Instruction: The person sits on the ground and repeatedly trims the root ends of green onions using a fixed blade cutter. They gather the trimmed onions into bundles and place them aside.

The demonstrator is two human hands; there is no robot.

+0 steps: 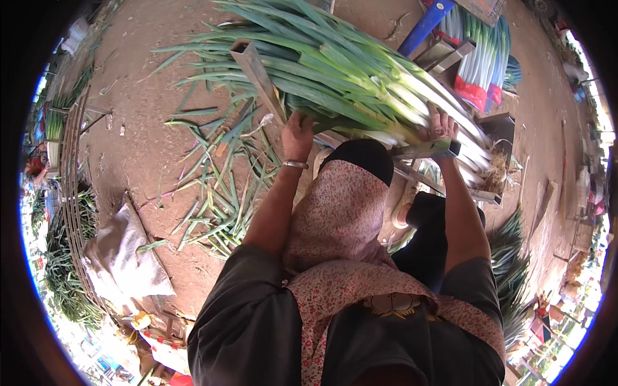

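Note:
A large bundle of long green onions (338, 72) lies across a metal rack (260, 82), green leaves to the left, white stalks and roots to the right. My left hand (297, 137), with a bracelet at the wrist, is at the near edge of the leaves beside the slanted metal upright; its fingers are curled, and whether they grip anything is hidden. My right hand (442, 126) rests on the white stalks with its fingers spread, behind a short metal bar (427, 148). A metal end plate (499, 132) stands by the roots.
Loose cut leaves (227, 193) litter the dirt floor at left, near a whitish sack (128, 251). Onion bundles in red-and-clear wrapping (475, 67) lie at upper right by a blue bar (425, 29). More onions (512, 260) lie at right. A long slatted rack (72, 193) stands far left.

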